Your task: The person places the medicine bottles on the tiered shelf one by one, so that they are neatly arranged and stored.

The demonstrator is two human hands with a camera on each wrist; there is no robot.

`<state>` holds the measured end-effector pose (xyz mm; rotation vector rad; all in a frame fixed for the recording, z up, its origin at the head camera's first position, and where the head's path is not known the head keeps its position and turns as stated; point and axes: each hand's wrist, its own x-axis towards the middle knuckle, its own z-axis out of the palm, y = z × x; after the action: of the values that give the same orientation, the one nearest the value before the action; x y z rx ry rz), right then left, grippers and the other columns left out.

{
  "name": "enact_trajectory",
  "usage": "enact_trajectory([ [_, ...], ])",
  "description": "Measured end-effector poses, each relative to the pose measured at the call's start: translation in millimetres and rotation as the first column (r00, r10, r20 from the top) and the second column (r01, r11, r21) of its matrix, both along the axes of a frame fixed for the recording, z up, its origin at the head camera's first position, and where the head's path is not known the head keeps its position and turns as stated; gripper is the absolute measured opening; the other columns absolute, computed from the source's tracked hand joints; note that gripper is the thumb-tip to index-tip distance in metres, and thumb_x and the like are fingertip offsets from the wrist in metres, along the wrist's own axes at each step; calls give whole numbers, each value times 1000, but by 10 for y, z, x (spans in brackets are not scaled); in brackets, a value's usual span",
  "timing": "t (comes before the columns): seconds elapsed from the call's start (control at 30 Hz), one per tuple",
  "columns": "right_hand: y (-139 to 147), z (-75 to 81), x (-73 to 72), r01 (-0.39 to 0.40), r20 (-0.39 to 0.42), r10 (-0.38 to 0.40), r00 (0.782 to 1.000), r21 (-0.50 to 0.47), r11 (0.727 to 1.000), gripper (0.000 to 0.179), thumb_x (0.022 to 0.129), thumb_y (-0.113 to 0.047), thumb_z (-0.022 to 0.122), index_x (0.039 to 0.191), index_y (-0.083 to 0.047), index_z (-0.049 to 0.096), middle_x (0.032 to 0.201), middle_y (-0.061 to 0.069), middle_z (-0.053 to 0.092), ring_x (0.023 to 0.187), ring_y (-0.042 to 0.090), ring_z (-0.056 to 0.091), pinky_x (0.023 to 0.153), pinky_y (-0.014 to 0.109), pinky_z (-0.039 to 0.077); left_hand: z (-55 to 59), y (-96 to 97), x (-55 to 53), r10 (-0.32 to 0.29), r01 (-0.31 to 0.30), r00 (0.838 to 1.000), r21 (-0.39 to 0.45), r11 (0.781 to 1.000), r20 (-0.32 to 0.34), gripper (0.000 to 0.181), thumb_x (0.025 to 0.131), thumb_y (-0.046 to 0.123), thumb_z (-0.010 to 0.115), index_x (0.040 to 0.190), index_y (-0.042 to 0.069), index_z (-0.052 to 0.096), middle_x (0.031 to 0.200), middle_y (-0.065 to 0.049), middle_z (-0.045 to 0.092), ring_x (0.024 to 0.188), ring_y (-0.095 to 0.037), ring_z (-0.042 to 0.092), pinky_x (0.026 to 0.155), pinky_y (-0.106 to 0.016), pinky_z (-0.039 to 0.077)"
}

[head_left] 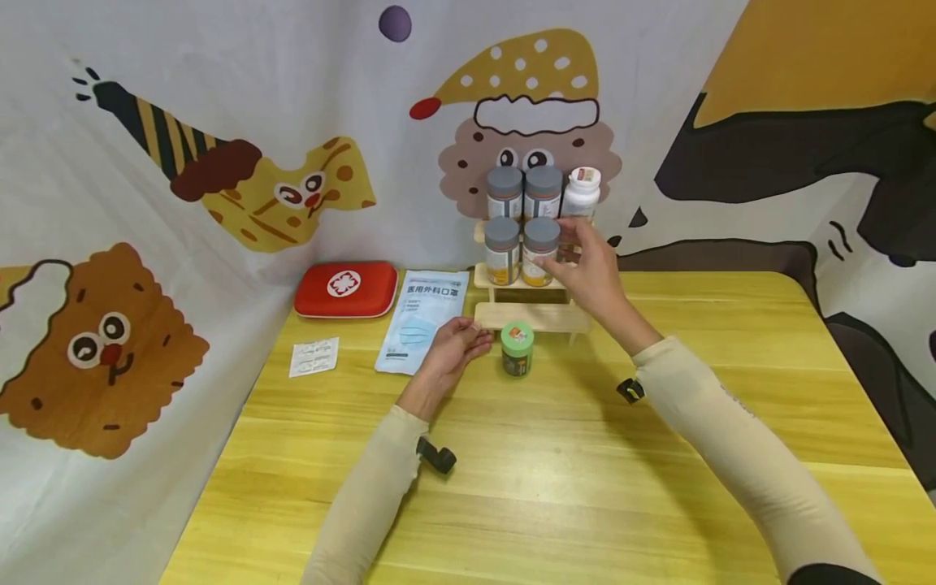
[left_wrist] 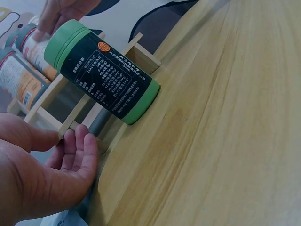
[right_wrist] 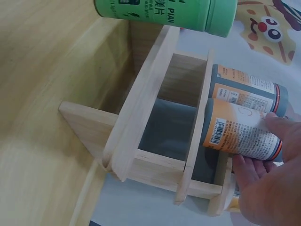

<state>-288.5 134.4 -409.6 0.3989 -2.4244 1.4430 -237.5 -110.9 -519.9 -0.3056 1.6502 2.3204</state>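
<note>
A small wooden tiered rack [head_left: 528, 317] stands at the back of the table. My right hand [head_left: 595, 272] grips a grey-capped pill bottle [head_left: 539, 264] on the rack's middle tier, thumb and fingers at its sides; the right wrist view shows this bottle's orange and white label [right_wrist: 240, 132]. Beside it stands a second grey-capped bottle [head_left: 501, 252]. My left hand [head_left: 455, 349] pinches the left end of the lowest board, seen closer in the left wrist view. In front of the rack stands a green-lidded bottle [head_left: 517, 349], upright and untouched.
On the top tier are two grey-capped bottles [head_left: 504, 195] and a white bottle [head_left: 582, 195]. Left of the rack lie a mask packet [head_left: 424, 313], a red first-aid case [head_left: 347, 290] and a blister pack [head_left: 314, 357]. A printed cloth [head_left: 409, 187] hangs behind the table.
</note>
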Motion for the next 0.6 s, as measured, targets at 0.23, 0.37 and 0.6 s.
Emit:
enact_trajectory([
  [0.23, 41, -77, 110, -17, -74, 15, 997, -25, 1000, 74, 87, -12, 88, 150, -4, 50, 143, 20, 60, 133, 36, 60, 115, 49, 56, -3, 4, 0, 4, -4, 1000, -6, 1000, -4, 5, 109, 5, 54, 113, 5, 53, 101, -10, 68, 97, -19, 72, 100, -34, 64],
  [0.37, 60, -146, 211, -6, -115, -1, 993, -61, 998, 76, 89, -13, 87, 153, -2, 46, 144, 20, 56, 135, 39, 56, 118, 51, 52, 13, 7, 1, 1, -1, 1000, -3, 1000, -6, 5, 109, 4, 54, 113, 5, 53, 100, -9, 68, 96, -19, 72, 101, -34, 64],
  [0.6, 79, -342, 460, -45, -88, 35, 996, -116, 992, 69, 97, -19, 78, 155, -6, 43, 150, 16, 53, 141, 34, 52, 115, 54, 52, 16, 15, 9, 13, -13, 1000, 7, 1000, -9, 5, 109, 5, 55, 113, 4, 52, 96, -8, 68, 91, -16, 72, 91, -28, 65],
])
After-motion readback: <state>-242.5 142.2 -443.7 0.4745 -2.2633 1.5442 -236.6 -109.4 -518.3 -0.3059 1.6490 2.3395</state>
